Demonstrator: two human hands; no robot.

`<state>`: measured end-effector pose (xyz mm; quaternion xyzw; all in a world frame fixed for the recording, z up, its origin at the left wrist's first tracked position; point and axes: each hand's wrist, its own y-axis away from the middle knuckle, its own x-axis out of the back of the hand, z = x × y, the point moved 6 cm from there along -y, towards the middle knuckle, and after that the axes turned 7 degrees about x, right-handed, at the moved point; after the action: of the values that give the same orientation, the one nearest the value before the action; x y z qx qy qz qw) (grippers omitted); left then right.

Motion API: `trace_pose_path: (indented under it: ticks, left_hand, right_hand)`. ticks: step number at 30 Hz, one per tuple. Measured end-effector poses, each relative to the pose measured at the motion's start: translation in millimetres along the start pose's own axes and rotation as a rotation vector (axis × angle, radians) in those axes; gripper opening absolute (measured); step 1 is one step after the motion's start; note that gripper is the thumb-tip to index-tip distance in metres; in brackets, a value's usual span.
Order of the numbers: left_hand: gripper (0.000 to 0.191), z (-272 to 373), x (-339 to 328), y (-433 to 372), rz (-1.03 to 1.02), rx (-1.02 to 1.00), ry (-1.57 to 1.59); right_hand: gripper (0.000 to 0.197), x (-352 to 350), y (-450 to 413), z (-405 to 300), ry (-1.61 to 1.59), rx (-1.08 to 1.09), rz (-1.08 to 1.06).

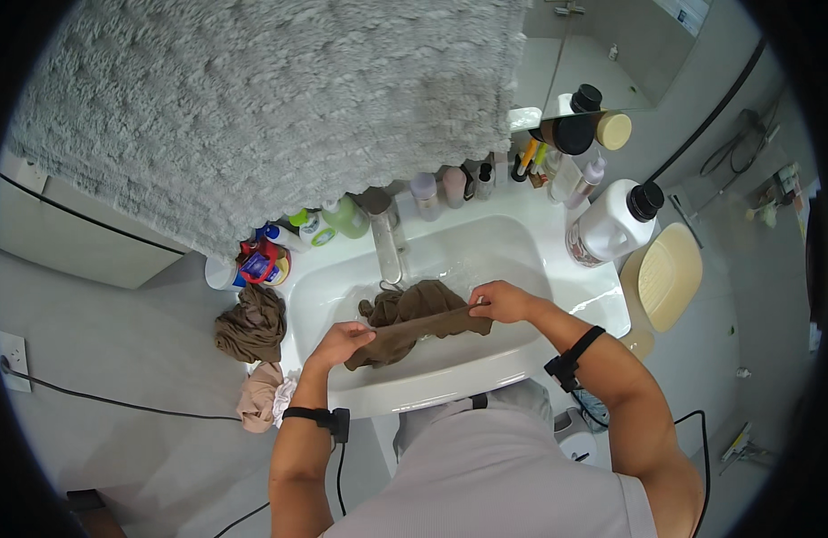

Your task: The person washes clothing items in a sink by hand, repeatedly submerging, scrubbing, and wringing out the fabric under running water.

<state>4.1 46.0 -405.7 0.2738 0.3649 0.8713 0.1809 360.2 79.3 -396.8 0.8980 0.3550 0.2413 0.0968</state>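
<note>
A brown cloth garment (424, 325) is stretched between my hands over a white washbasin (515, 242). My left hand (341, 341) pinches one end of its edge between thumb and fingers. At the other end, my right hand (501, 302) grips the same edge. The rest of the garment hangs bunched below, down into the basin, where it looks wet. Just behind the cloth stands a metal faucet (387, 249), its spout pointing toward me. How deep the water in the basin is, I cannot tell.
Left of the basin lie a crumpled brown cloth (252, 326) and a beige cloth (260, 398). Bottles, including a green one (347, 216), line the back ledge. A large white jug (612, 225) stands at right, beside a cream plastic basin (670, 277). A grey towel (286, 101) hangs above.
</note>
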Motion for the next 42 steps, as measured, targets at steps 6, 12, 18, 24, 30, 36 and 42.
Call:
trace_pose_path:
  ticks: [6,12,18,24,30,36,42]
  left_hand:
    - [0.021,-10.2,-21.8,-3.9,-0.09,-0.032,-0.084]
    - [0.006,-25.5,-62.4,-1.6,-0.154,0.095,-0.195]
    - [0.034,-16.2,-81.5,26.7,-0.104,-0.146,-0.463]
    - [0.065,17.2,-101.9,55.4,0.051,-0.05,-0.938]
    - [0.054,4.4,-92.0,43.9,0.052,0.015,-0.934]
    - [0.043,48.8,-40.0,59.0,0.452,-0.22,-0.712]
    - [0.062,9.3,-34.8,51.1,0.495,-0.29,-0.512]
  right_hand:
    - [0.021,15.4,-2.5,57.8,-0.343,-0.174,0.093]
    - [0.012,-8.1,20.5,67.5,0.083,0.052,-0.09]
    - [0.031,-26.1,48.8,55.8,0.376,0.05,-0.324]
    - [0.023,-28.9,58.4,31.0,0.764,0.447,-0.116]
    - [0.014,-9.6,51.7,-9.1,0.829,0.603,0.188]
    - [0.015,30.8,29.3,-56.5,0.389,0.285,0.476]
    - [0.04,-3.7,8.0,-30.9,0.641,0.269,0.121]
